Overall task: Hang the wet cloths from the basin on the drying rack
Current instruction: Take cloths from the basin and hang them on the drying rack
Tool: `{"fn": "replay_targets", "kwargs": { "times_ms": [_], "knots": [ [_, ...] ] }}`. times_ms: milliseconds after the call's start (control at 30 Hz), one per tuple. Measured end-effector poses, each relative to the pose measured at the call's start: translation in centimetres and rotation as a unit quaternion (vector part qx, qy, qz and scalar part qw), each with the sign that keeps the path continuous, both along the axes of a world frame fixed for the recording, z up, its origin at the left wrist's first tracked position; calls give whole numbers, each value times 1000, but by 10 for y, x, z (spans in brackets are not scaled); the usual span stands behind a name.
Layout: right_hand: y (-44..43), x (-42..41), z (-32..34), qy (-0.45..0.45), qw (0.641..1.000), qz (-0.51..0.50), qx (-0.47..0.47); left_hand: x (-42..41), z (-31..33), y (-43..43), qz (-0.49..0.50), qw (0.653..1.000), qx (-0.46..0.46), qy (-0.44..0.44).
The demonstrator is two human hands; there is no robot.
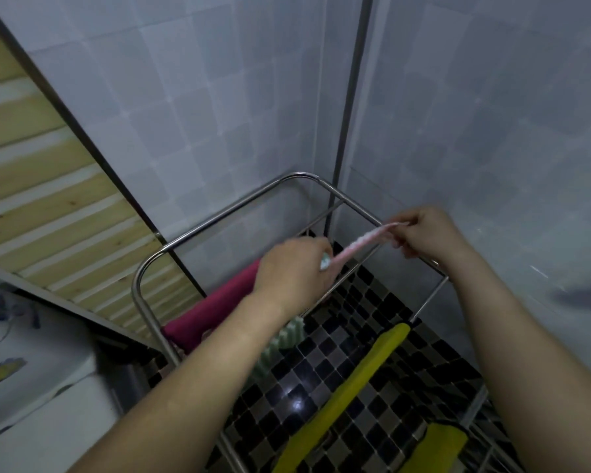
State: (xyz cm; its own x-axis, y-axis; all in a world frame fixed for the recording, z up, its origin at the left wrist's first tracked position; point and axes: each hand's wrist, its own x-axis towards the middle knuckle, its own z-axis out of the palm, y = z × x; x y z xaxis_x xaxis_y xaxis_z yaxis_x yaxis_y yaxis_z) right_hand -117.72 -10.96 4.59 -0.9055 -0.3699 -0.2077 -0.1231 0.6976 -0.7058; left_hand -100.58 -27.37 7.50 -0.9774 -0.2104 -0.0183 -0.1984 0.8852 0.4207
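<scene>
Yellow cloth (355, 380) hangs on a near bar of the drying rack (136, 285); further, a dark red cloth (212, 308) hangs too. Beyond, left hand (294, 268) and right hand (427, 233) pinch a pale pink cloth (365, 238), stretched between them over the far bars.

**Colours at the drying rack**

The pink cloth (362, 242) is pale, almost whitish along its edge. The drying rack (219, 213) is bare silver-grey metal. On it hang a deep magenta cloth (215, 308), a pale mint-green cloth (284, 343) with a ribbed pattern, a long yellow-green cloth (355, 380) and a second yellow-green cloth (440, 445). The floor (321, 370) is a glossy mosaic of small black, grey and brown squares. The wall (185, 97) has mottled blue-grey square tiles. The slatted panel (48, 199) is light wood striped with white. The white machine (31, 387) carries a yellow and blue label.
</scene>
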Motion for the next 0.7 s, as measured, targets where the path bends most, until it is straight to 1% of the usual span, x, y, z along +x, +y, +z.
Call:
{"fn": "replay_targets", "kwargs": {
  "times_ms": [33, 167, 267, 433, 500, 567, 633, 700],
  "knots": [
    [4, 2, -3, -15, 1000, -5, 3, 4, -3, 6, -14, 1000, -3, -5],
    [18, 7, -7, 53, 994, 20, 97, 14, -25, 27, -62, 998, 2, -11],
    [24, 12, -10, 69, 979, 48, 185, 19, -39, 42, -104, 994, -23, -17],
    [26, 20, -16, 65, 949, 85, 296, 22, -58, 50, -147, 982, -29, -118],
    [27, 20, -18, 50, 939, 102, 326, 26, -62, 49, -145, 980, -17, -135],
    [25, 18, -22, 47, 944, 92, 314, 29, -61, 43, -104, 989, -12, -104],
    [20, 17, -25, 55, 966, 38, 250, 27, -57, 34, -33, 998, -14, -57],
    [11, 18, -30, 54, 982, -13, 181, 22, -54, 23, 24, 998, -29, -53]
  ]
}}
